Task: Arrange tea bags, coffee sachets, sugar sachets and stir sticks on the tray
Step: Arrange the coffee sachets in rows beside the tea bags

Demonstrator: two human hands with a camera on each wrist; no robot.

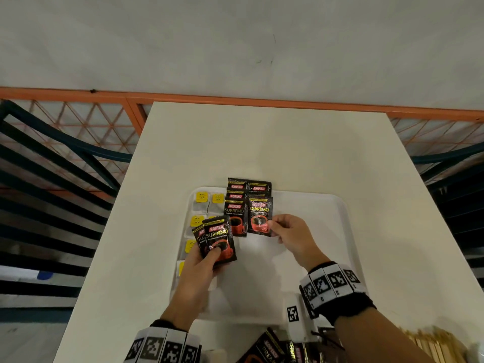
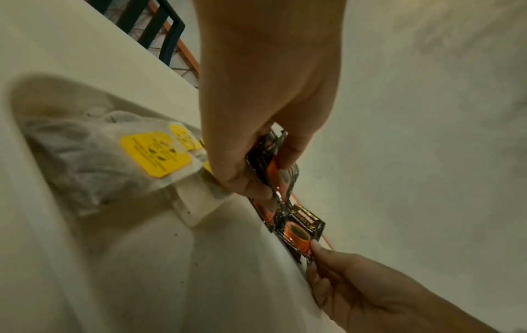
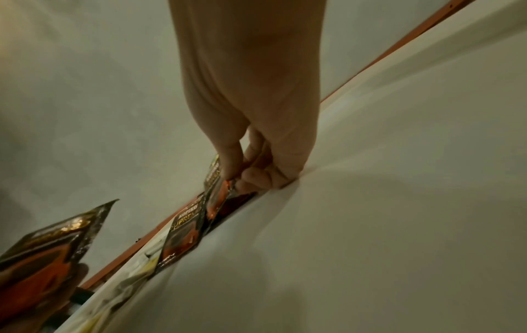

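A white tray lies on the table. Tea bags with yellow tags run down its left side. Black coffee sachets overlap in two columns at the tray's far middle. My left hand grips a small stack of coffee sachets above the tray's left part, thumb on the top one. My right hand pinches the lower right corner of the front coffee sachet in the right column. In the right wrist view that sachet is pinched between thumb and fingers at the tray surface.
More coffee sachets and wooden stir sticks lie at the near table edge. The white table ends at an orange railing with dark bars on both sides. The tray's right half is bare.
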